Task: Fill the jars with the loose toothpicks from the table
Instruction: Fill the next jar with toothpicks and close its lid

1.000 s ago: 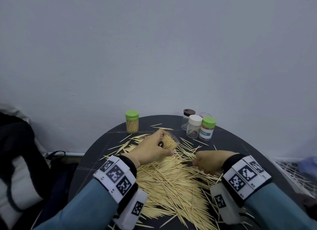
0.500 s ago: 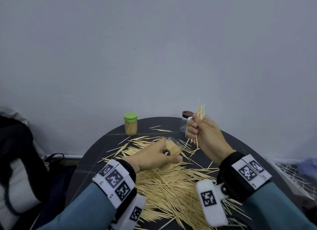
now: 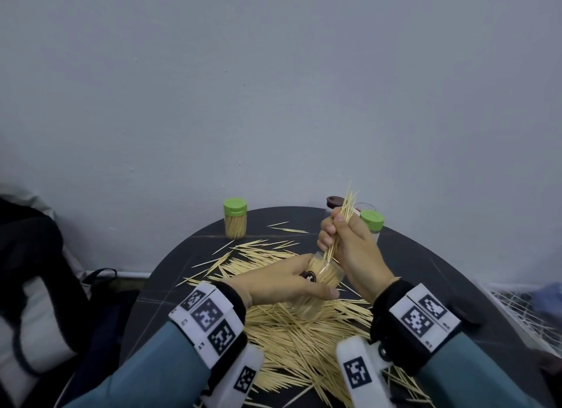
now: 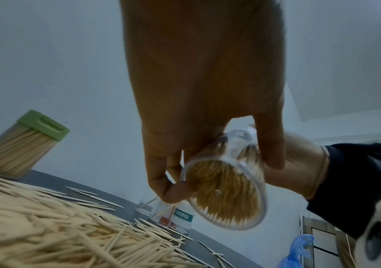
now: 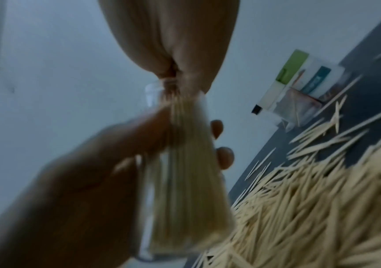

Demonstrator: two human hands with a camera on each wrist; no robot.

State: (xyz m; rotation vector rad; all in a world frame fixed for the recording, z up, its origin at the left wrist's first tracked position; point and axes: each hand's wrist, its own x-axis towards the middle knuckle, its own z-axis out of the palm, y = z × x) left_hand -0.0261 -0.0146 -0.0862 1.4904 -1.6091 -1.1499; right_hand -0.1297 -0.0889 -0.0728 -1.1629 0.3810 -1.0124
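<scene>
My left hand (image 3: pixel 282 283) grips a clear jar (image 3: pixel 322 278) packed with toothpicks, tilted above the table; its round bottom (image 4: pixel 226 192) fills the left wrist view. My right hand (image 3: pixel 346 240) pinches a small bundle of toothpicks (image 3: pixel 342 222) and holds its lower end at the jar's mouth; the tips stick up above the fist. In the right wrist view the bundle (image 5: pixel 185 145) runs down into the jar, blurred. A big heap of loose toothpicks (image 3: pixel 292 340) covers the dark round table (image 3: pixel 170 273) below both hands.
A closed green-lidded jar full of toothpicks (image 3: pixel 235 219) stands at the back left. Behind my right hand stand a brown-lidded jar (image 3: pixel 334 201), a green-lidded labelled jar (image 3: pixel 372 220) and an open clear one (image 3: pixel 365 207). A dark bag (image 3: pixel 36 270) lies left of the table.
My right hand picked a bundle of toothpicks off the table, lifted it, then brought it down to the mouth of the jar. My left hand tilted the jar up toward it.
</scene>
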